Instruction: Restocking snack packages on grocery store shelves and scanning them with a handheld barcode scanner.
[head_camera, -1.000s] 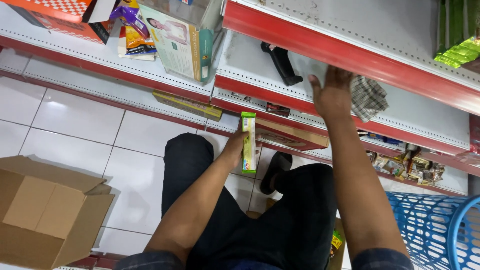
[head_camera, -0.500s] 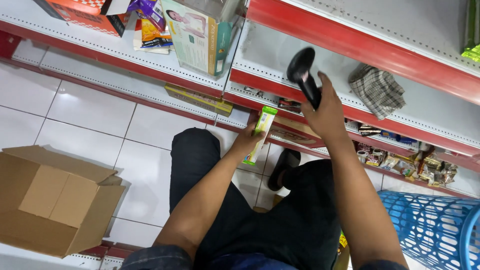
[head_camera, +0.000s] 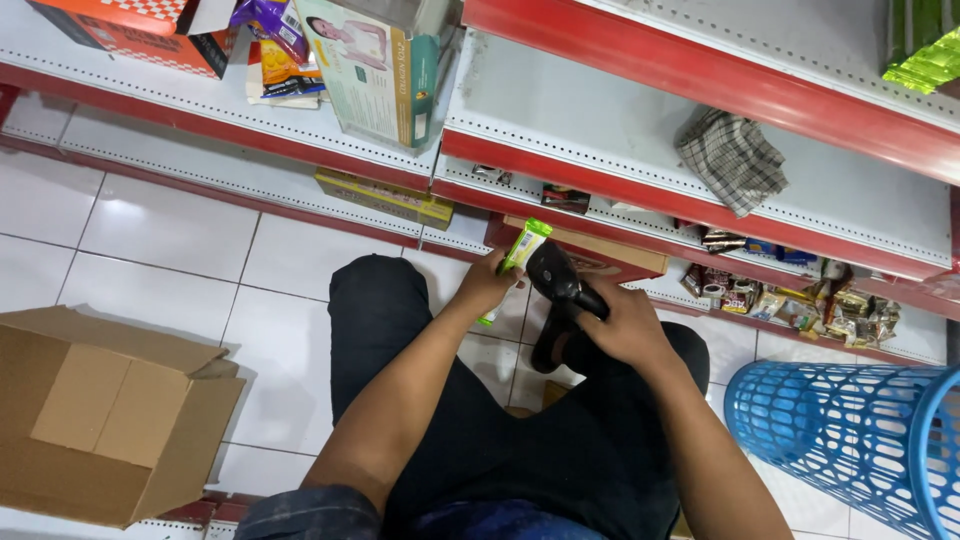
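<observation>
Bare forearms, black trousers, dark shoe, denim hem

In my left hand I hold a slim green and white packet, tilted. On the shelf above stand an orange checked box, purple and yellow packets and a pale green carton. A long yellow box lies lower down, small brown sachets sit to the right, and an open brown cardboard box rests on the floor.
</observation>
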